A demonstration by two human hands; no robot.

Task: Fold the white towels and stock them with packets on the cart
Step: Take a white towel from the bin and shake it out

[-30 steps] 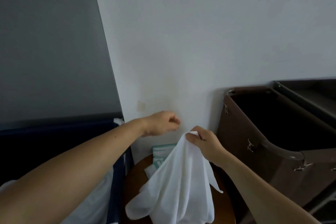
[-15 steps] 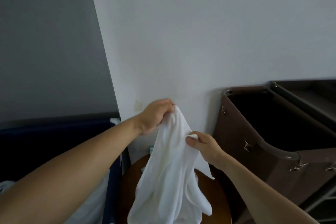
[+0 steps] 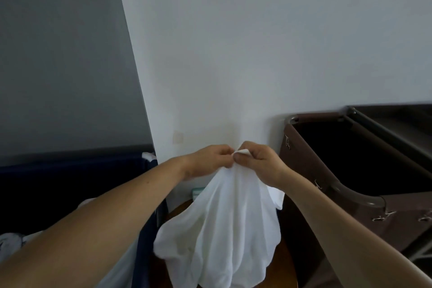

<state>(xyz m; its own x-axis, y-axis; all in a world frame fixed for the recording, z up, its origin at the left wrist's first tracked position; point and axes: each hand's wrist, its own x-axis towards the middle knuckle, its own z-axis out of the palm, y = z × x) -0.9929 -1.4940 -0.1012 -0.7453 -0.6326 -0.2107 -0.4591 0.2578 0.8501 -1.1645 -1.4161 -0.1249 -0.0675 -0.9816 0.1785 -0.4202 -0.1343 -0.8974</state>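
Barely visible: packet (image 3: 196, 192) behind towel (image 3: 217, 229).

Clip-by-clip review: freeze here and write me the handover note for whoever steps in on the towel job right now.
Left grip: pinches the top edge of the white towel.
Right grip: pinches the same edge right beside the left grip, with a corner poking out above its thumb.
Towel: hangs unfolded in loose pleats over the round wooden table.
Packets: one teal packet peeks out behind the towel.
Cart: on the right; its dark bin shows no towels or packets.
Done: nothing visibly folded or stocked.
Left: fold this towel and stock it with packets on the cart.
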